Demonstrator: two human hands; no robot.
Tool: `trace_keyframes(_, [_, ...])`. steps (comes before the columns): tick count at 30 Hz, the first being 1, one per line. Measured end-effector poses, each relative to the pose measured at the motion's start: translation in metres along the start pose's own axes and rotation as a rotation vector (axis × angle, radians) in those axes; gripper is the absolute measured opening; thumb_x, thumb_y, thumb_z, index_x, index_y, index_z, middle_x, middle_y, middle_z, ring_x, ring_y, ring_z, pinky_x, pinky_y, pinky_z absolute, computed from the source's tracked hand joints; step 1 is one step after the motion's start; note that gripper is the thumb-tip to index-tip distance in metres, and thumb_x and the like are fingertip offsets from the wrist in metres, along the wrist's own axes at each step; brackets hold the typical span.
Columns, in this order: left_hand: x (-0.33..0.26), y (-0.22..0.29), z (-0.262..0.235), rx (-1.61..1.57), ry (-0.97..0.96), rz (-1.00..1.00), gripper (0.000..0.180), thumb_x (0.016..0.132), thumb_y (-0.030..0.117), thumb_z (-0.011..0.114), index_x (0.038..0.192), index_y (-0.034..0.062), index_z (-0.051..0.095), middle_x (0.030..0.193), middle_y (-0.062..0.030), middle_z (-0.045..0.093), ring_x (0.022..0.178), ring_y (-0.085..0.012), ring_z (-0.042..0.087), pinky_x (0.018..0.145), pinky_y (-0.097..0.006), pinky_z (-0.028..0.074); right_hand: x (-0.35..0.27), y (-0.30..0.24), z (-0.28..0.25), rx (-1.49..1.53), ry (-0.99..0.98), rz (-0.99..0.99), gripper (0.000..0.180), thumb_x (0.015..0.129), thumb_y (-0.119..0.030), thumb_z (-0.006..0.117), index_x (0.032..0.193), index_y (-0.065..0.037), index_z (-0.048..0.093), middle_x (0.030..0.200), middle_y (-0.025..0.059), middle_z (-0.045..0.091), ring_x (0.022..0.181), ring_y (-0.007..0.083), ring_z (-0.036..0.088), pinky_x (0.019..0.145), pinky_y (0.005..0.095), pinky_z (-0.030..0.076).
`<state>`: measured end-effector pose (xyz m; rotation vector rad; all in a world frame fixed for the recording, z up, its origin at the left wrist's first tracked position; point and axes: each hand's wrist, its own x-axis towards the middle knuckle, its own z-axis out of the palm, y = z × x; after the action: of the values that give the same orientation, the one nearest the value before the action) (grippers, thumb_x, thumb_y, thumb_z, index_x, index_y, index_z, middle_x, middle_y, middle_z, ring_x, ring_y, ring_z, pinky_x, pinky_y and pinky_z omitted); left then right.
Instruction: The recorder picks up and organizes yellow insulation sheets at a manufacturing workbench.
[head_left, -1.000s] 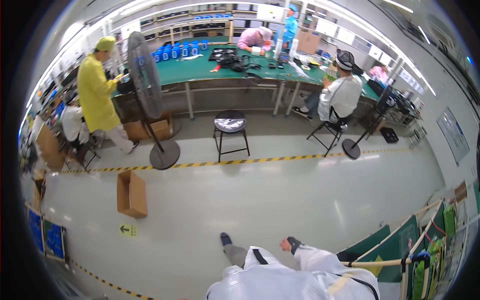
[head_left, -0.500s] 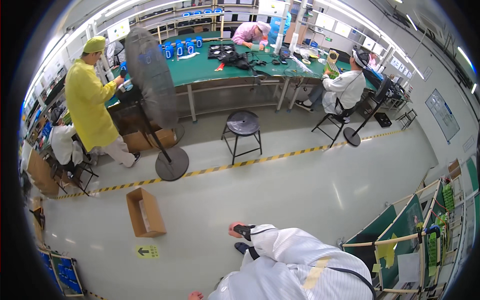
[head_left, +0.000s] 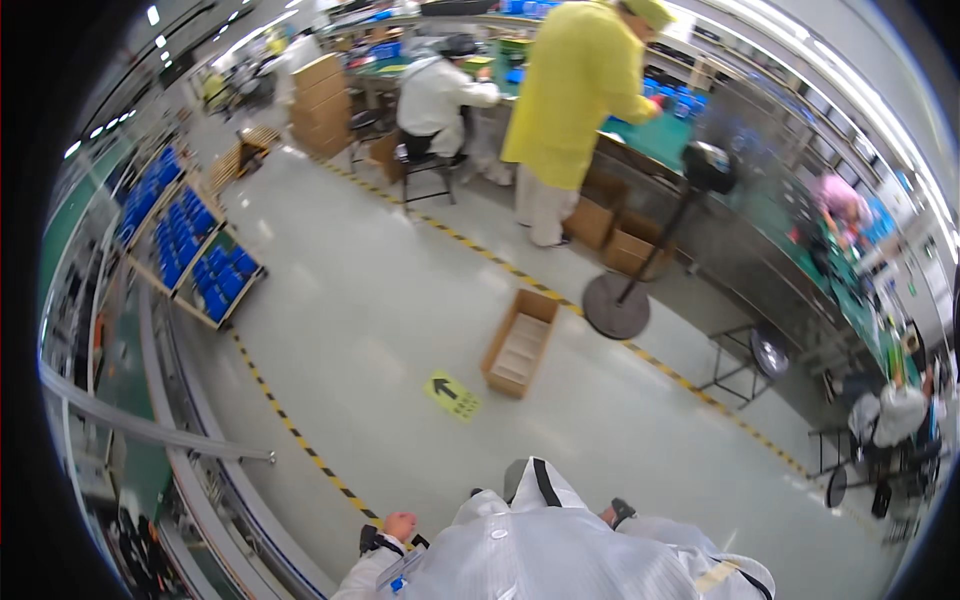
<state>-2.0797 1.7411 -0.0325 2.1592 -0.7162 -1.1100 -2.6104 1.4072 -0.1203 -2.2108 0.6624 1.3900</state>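
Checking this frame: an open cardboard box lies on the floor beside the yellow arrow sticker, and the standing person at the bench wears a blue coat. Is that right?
Not quite. The head view shows the standing person at the bench in a yellow coat, not a blue one. The rest holds: the open cardboard box lies on the floor beside the yellow arrow sticker.

Pale floor (head_left: 380,300) w/ striped tape (head_left: 520,272), green benches (head_left: 660,135)
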Motion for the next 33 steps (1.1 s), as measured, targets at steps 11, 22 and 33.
trace_keyframes(11, [0.142, -0.064, -0.172, 0.066, -0.039, -0.194, 0.009, 0.078, 0.015, 0.060, 0.071, 0.0082, 0.063, 0.071, -0.0065, 0.064, 0.057, -0.0200, 0.060, 0.054, -0.038, 0.048, 0.118, -0.062, -0.387, 0.318, 0.316, -0.099, 0.035, 0.077, -0.028, 0.065, 0.108, -0.013, 0.066, 0.088, 0.0068, 0.070, 0.081, 0.0197, 0.068, 0.072, 0.0393, 0.056])
trace_keyframes(22, [0.390, 0.116, -0.330, -0.698, 0.364, -0.526, 0.013, 0.082, 0.015, 0.057, 0.087, 0.0057, 0.064, 0.073, -0.0060, 0.065, 0.061, -0.0153, 0.061, 0.046, -0.028, 0.044, 0.226, -0.144, -0.777, 0.519, 0.455, -0.069, 0.030, 0.075, -0.028, 0.059, 0.100, -0.013, 0.067, 0.106, 0.0120, 0.065, 0.097, 0.0305, 0.063, 0.085, 0.0412, 0.052])
trace_keyframes(33, [0.649, 0.066, -0.519, 0.317, 0.010, 0.096, 0.032, 0.084, 0.039, 0.057, 0.090, 0.0093, 0.065, 0.079, -0.0104, 0.067, 0.063, -0.0257, 0.065, 0.057, -0.043, 0.050, 0.330, -0.172, -0.991, -0.071, 0.044, -0.072, 0.054, 0.076, -0.036, 0.062, 0.126, -0.016, 0.058, 0.120, 0.0119, 0.062, 0.098, 0.0270, 0.065, 0.084, 0.0384, 0.053])
